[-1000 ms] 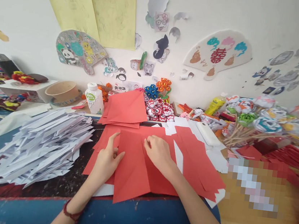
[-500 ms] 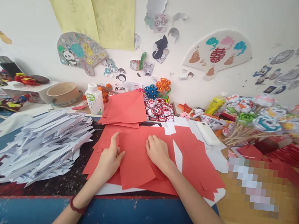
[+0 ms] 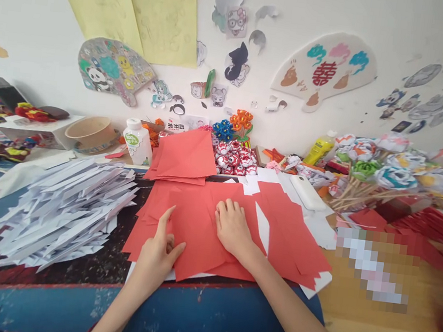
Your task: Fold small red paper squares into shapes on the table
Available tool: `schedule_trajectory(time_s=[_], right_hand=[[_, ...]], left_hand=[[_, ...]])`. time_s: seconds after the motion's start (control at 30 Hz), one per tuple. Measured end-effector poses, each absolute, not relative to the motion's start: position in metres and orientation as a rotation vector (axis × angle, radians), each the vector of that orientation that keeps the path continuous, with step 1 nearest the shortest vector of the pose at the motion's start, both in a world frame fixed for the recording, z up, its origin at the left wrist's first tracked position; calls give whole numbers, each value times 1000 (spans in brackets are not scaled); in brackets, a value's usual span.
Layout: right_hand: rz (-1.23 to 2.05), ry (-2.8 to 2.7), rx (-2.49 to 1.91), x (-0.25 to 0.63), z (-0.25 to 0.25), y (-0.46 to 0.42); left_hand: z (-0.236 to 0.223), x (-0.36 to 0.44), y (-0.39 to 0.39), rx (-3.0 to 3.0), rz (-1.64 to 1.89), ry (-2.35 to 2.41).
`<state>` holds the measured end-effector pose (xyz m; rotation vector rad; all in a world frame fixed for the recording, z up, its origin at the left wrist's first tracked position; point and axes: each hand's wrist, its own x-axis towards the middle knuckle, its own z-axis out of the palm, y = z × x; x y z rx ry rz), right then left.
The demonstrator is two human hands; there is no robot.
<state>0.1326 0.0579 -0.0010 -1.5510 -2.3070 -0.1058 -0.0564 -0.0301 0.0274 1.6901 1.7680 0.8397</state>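
Note:
A red paper sheet [image 3: 197, 233] lies folded on top of several other red sheets [image 3: 297, 240] at the table's front. My left hand [image 3: 158, 252] rests on its left edge, index finger stretched out along the crease and thumb apart, the other fingers curled. My right hand [image 3: 232, 226] lies flat on the sheet's upper right, fingers extended and pressing the paper down. Neither hand holds anything.
A big heap of folded white paper pieces [image 3: 62, 211] lies at left. Behind are a stack of red sheets [image 3: 184, 159], a white glue bottle [image 3: 139, 142], a bowl [image 3: 88, 133], small paper flowers [image 3: 234, 159] and flowers on sticks [image 3: 390, 176]. A brown board [image 3: 368, 313] is at right.
The red sheet was folded over and shifted away from me. My left hand slid down the left edge toward me; my right hand stayed pressing on top.

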Motion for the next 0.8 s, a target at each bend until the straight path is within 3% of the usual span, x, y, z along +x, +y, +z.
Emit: schedule_trajectory(time_s=[0.23, 0.4, 0.47, 0.63, 0.8], right_hand=[[-52, -2236, -1516, 135, 1, 58], [150, -1870, -1514, 153, 6, 70], [324, -1717, -1432, 161, 14, 74], [1218, -1511, -1026, 169, 40, 65], [1350, -1464, -955, 169, 46, 59]], left_hand=[[29, -66, -39, 1750, 807, 1780], [42, -64, -46, 1860, 861, 1808], [49, -59, -42, 1838, 933, 1772], [55, -38, -18, 1783, 1042, 1600], [52, -27, 4, 1958, 1035, 1609]])
